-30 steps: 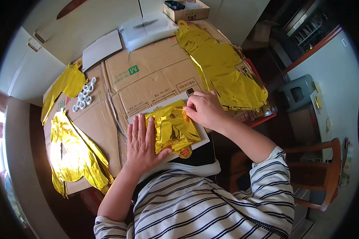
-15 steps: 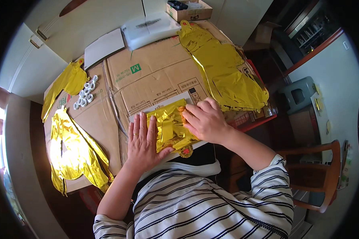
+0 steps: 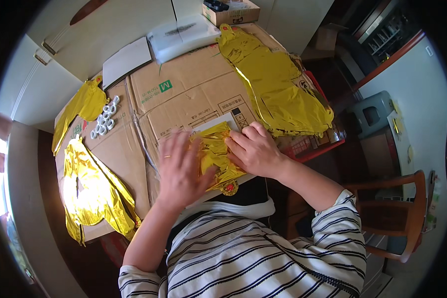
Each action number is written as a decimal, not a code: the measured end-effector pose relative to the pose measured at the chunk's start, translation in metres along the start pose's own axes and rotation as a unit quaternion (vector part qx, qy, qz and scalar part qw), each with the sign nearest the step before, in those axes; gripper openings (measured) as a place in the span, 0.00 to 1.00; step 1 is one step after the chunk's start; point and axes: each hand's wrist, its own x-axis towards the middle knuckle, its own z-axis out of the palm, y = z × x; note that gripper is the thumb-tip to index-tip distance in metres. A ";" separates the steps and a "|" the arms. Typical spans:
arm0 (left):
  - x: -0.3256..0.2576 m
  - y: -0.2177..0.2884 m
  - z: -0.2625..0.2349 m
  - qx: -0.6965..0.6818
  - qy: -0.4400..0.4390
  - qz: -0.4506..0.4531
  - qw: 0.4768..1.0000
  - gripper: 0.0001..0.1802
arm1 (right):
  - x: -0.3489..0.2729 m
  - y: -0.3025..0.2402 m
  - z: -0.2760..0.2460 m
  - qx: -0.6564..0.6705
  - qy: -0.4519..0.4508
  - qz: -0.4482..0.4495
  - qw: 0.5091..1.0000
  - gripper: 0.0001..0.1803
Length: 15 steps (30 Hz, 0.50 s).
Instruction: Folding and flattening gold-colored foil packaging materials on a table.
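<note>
A folded gold foil balloon [image 3: 217, 158] with a red-centred tab at its near edge lies crumpled in front of me, over a white sheet [image 3: 223, 121] at the table's near edge. On its right side my right hand [image 3: 256, 150] has its fingers curled and pressed into the foil, gripping a fold. My left hand [image 3: 180, 166] is smeared by motion at the balloon's left side, fingers spread and holding nothing. Whether its thumb still touches the foil I cannot make out.
Flat gold foil balloons lie at the right [image 3: 278, 82], the far left [image 3: 82, 104] and the near left [image 3: 92, 191] of the cardboard-covered table [image 3: 184, 74]. White ribbon-like rings [image 3: 104, 119], a grey board [image 3: 126, 62], a clear plastic pack [image 3: 184, 37] and a small box [image 3: 236, 15] are also there.
My left hand, which lay flat on the balloon's left side, has lifted and is moving. My right hand stays on the foil, its fingers drawn in slightly. The view has shifted a little.
</note>
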 end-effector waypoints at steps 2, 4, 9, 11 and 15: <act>0.010 0.010 0.018 -0.046 -0.048 0.050 0.996 0.43 | 0.002 0.000 0.002 0.006 0.001 -0.001 1.000 0.21; 0.019 0.012 0.033 -0.069 -0.080 0.065 0.992 0.46 | -0.001 0.001 0.002 0.007 -0.010 0.004 1.000 0.21; 0.015 0.002 0.051 -0.113 -0.085 0.038 0.989 0.47 | 0.000 0.008 0.000 0.120 0.030 0.063 0.990 0.15; 0.015 0.001 0.052 -0.119 -0.087 0.038 0.988 0.50 | 0.001 0.025 0.002 0.168 0.048 0.079 0.981 0.12; 0.017 0.002 0.047 -0.153 -0.101 0.009 0.983 0.54 | 0.015 0.072 0.010 0.191 0.024 0.081 0.978 0.07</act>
